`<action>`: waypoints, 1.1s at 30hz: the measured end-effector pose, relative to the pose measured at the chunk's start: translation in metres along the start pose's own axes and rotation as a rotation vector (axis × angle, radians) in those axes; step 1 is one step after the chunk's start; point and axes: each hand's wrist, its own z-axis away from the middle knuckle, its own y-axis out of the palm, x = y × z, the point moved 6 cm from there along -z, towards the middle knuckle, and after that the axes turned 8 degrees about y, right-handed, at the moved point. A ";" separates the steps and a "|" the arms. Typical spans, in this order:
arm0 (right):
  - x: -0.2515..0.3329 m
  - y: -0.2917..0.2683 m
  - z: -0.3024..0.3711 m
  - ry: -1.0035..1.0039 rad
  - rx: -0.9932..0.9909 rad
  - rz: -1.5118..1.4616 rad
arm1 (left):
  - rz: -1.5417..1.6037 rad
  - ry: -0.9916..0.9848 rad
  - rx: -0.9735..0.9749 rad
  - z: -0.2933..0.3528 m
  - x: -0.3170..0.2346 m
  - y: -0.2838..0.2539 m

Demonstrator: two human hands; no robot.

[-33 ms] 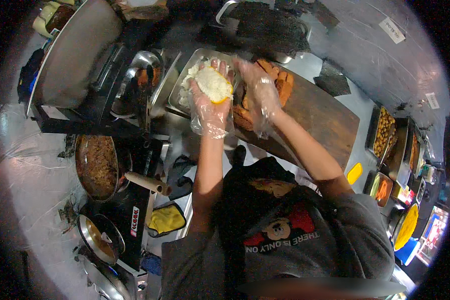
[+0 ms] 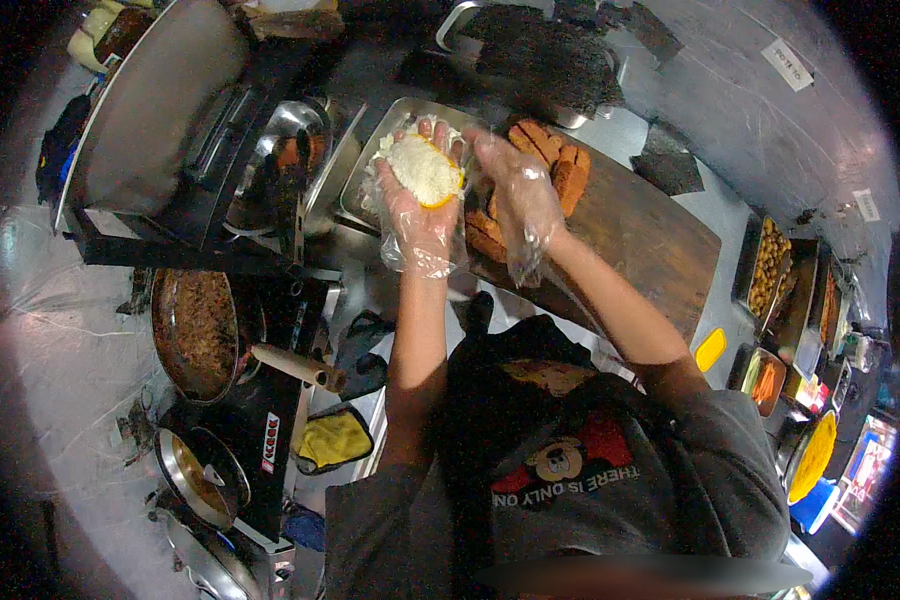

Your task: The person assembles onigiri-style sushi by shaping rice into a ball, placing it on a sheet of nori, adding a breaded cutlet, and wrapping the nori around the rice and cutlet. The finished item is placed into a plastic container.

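My left hand (image 2: 417,222), in a clear plastic glove, lies palm up and carries an oval mound of white rice (image 2: 422,168) with a yellow edge along its right and lower side. Its fingertips reach past the far side of the mound. Beneath it is a steel tray (image 2: 357,187) of more white grains. Just to the right, my gloved right hand (image 2: 526,190) hovers with fingers stretched out and blurred, apart from the rice. Browned, oblong pieces of food (image 2: 571,178) lie behind and below that hand on a wooden board (image 2: 660,250).
A pan of browned food (image 2: 195,335) sits on the black stove at left, its handle (image 2: 295,367) pointing toward me. A yellow cloth (image 2: 332,440) lies near my left elbow. Past the board are a small yellow oval piece (image 2: 710,350) and metal food containers (image 2: 762,268).
My right hand has tilted slightly, its fingers dropping a little toward the left hand. The rice mound stays on my left palm.
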 end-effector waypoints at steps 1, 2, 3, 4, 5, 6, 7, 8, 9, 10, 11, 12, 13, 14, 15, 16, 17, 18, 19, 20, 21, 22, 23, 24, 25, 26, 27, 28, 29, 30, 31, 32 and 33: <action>-0.010 0.001 0.004 0.031 0.052 0.116 | 0.073 0.011 -0.027 -0.001 -0.004 -0.004; -0.019 0.008 0.008 -0.043 0.053 0.018 | 0.089 0.023 -0.018 -0.005 -0.007 -0.008; -0.025 0.007 0.005 -0.053 0.021 0.144 | 0.011 0.040 -0.007 -0.004 -0.008 -0.012; -0.028 0.006 0.003 -0.064 -0.015 0.269 | -0.069 0.052 0.004 0.000 -0.007 -0.011; -0.030 0.005 0.000 -0.075 -0.050 0.394 | -0.150 0.063 0.014 0.004 -0.006 -0.009; -0.036 0.004 -0.003 -0.024 -0.055 0.304 | -0.140 0.081 -0.042 0.007 -0.005 -0.011; -0.042 0.005 -0.009 0.020 -0.061 0.366 | -0.133 0.100 -0.052 0.005 -0.009 -0.019; -0.049 0.004 -0.017 0.063 -0.072 0.427 | -0.125 0.114 -0.059 0.001 -0.011 -0.031; -0.057 0.002 -0.022 0.105 -0.083 0.489 | -0.117 0.127 -0.066 -0.002 -0.013 -0.043; -0.055 0.010 -0.021 0.219 -0.026 0.502 | -0.178 0.170 -0.102 -0.001 -0.018 -0.048; -0.039 0.023 -0.017 0.331 0.033 0.515 | -0.238 0.213 -0.137 0.002 -0.023 -0.050; -0.032 0.029 -0.013 0.439 0.082 0.524 | -0.298 0.248 -0.164 0.003 -0.025 -0.051; -0.040 0.030 -0.018 0.434 0.194 0.454 | -0.217 0.254 -0.163 -0.001 -0.026 -0.058; -0.058 0.026 -0.032 0.428 0.320 0.383 | -0.140 0.273 -0.164 -0.008 -0.033 -0.077; -0.074 0.014 -0.047 0.424 0.425 0.315 | -0.054 0.273 -0.164 -0.014 -0.033 -0.091; -0.080 0.008 -0.060 0.351 0.449 0.361 | -0.024 0.316 -0.135 -0.010 -0.039 -0.100; -0.076 0.007 -0.067 0.275 0.465 0.405 | -0.007 0.306 -0.169 -0.002 -0.042 -0.104; -0.075 -0.001 -0.078 0.203 0.239 0.679 | 0.011 0.296 -0.203 0.008 -0.046 -0.108; -0.060 -0.003 -0.082 0.124 0.011 0.946 | 0.030 0.293 -0.238 0.019 -0.051 -0.111; -0.049 0.005 -0.074 0.023 0.074 1.185 | 0.021 0.302 -0.235 0.029 -0.057 -0.118; -0.050 0.015 -0.071 -0.196 0.198 1.307 | 0.033 0.287 -0.262 0.039 -0.060 -0.127; -0.054 0.019 -0.065 -0.416 0.313 1.418 | 0.044 0.262 -0.288 0.049 -0.062 -0.130; -0.059 0.033 -0.065 -0.334 0.370 1.468 | 0.054 0.256 -0.316 0.059 -0.069 -0.140; -0.063 0.047 -0.064 -0.254 0.428 1.519 | 0.134 0.228 -0.089 0.063 -0.077 -0.146; -0.068 0.052 -0.067 -0.216 0.432 1.538 | 0.110 0.221 -0.182 0.068 -0.076 -0.145; -0.074 0.057 -0.070 -0.182 0.444 1.554 | 0.083 0.221 -0.278 0.075 -0.076 -0.139; -0.080 0.062 -0.074 -0.149 0.457 1.569 | 0.055 0.223 -0.374 0.082 -0.077 -0.136; -0.099 0.067 -0.086 -0.192 0.465 1.652 | 0.054 0.201 -0.318 0.086 -0.079 -0.135; -0.105 0.077 -0.087 -0.211 0.496 1.611 | 0.087 0.186 -0.245 0.087 -0.079 -0.137; -0.111 0.086 -0.089 -0.230 0.526 1.570 | 0.119 0.170 -0.171 0.088 -0.079 -0.139; -0.121 0.092 -0.090 -0.245 0.561 1.527 | 0.150 0.155 -0.102 0.090 -0.078 -0.140; -0.139 0.090 -0.094 -0.192 0.637 1.601 | 0.140 0.142 -0.142 0.090 -0.075 -0.139; -0.149 0.085 -0.094 -0.248 0.623 1.659 | 0.131 0.127 -0.181 0.089 -0.071 -0.138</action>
